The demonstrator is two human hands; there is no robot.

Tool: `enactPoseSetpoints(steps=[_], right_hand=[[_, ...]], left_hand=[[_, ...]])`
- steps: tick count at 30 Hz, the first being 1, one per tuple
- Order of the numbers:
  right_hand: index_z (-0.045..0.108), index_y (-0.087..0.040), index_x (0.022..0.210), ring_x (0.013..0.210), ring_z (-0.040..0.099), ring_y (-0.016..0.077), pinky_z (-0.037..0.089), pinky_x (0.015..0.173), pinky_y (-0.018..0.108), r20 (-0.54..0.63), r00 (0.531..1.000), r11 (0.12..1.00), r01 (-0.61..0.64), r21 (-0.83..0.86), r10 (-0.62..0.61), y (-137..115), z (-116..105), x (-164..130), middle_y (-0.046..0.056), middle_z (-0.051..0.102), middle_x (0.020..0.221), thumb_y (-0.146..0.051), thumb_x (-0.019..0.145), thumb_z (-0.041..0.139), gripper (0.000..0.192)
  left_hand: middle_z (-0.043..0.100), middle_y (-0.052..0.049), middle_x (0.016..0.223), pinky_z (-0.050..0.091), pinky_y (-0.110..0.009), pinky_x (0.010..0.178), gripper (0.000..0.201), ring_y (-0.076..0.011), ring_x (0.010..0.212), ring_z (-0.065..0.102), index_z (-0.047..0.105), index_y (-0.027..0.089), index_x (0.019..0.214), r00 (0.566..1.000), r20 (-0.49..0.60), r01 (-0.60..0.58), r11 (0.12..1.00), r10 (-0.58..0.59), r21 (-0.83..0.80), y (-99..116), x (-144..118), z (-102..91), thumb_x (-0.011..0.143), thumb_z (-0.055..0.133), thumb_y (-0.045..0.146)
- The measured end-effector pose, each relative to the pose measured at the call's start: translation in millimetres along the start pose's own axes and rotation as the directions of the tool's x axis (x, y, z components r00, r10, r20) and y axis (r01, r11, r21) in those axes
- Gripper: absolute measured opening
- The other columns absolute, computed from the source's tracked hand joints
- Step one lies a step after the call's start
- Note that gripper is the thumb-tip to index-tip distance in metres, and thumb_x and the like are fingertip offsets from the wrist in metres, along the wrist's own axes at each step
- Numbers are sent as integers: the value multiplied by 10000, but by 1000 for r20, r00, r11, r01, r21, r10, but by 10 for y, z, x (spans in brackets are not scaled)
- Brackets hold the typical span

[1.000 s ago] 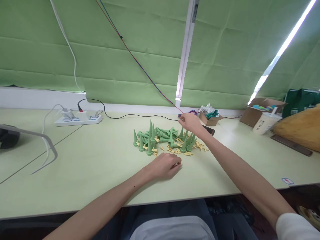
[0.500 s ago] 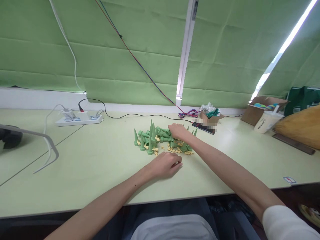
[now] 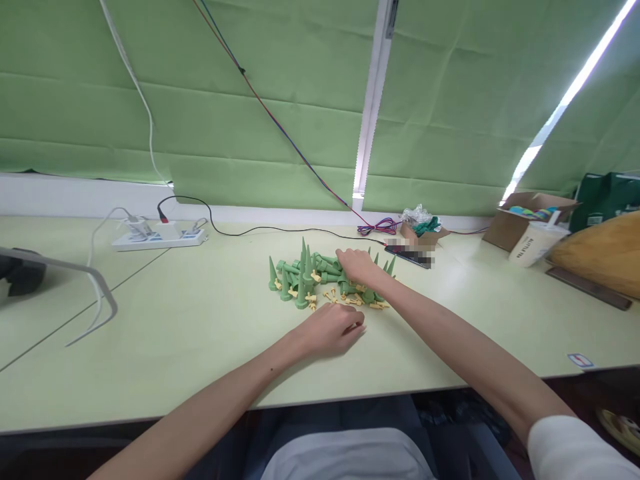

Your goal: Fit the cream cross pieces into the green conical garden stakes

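My right hand (image 3: 357, 267) reaches over the right half of a pile of green plastic pieces. Its fingers are bent down and closed among them, and what they hold is hidden. Several pointed green cones (image 3: 301, 293) stand upright at the pile's left side. Green tube-like pieces (image 3: 327, 265) lie heaped in the middle. Small yellow pegs (image 3: 353, 300) are scattered at the front, some beside the cones. My left hand (image 3: 333, 330) rests on the table just in front of the pegs, fingers loosely curled in, with nothing visible in it.
On the pale table (image 3: 175, 333), a phone (image 3: 407, 255) and a small open box (image 3: 425, 235) are behind the pile. A power strip (image 3: 160, 239) stands at left, with a black cable running rightward. A drink cup (image 3: 537, 243) and cardboard box (image 3: 505, 227) are at right.
More small yellow pegs now show loose in front of the pile's middle, between my hands. My right hand has barely shifted; the left stays in place.
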State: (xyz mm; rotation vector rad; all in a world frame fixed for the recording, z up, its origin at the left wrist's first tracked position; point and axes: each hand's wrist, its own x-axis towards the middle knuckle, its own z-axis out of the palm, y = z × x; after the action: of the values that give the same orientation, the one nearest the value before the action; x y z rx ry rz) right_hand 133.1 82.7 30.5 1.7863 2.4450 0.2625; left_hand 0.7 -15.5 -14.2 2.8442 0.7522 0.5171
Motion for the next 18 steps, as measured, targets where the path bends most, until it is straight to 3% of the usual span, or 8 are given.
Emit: enactPoseSetpoints(steps=[18], right_hand=[[505,-164,1124,926,636,258,451,694,299,-63,995,997,80,-2,-80,-12,-213,-264,145,618,1034,-38,833,483,318]], left_hand=[[561,-7,640,267,-283,526,275,-124,542,454,492,178,655,1000,0,31,999,-31,-30,28,8,-37,917,422,227]])
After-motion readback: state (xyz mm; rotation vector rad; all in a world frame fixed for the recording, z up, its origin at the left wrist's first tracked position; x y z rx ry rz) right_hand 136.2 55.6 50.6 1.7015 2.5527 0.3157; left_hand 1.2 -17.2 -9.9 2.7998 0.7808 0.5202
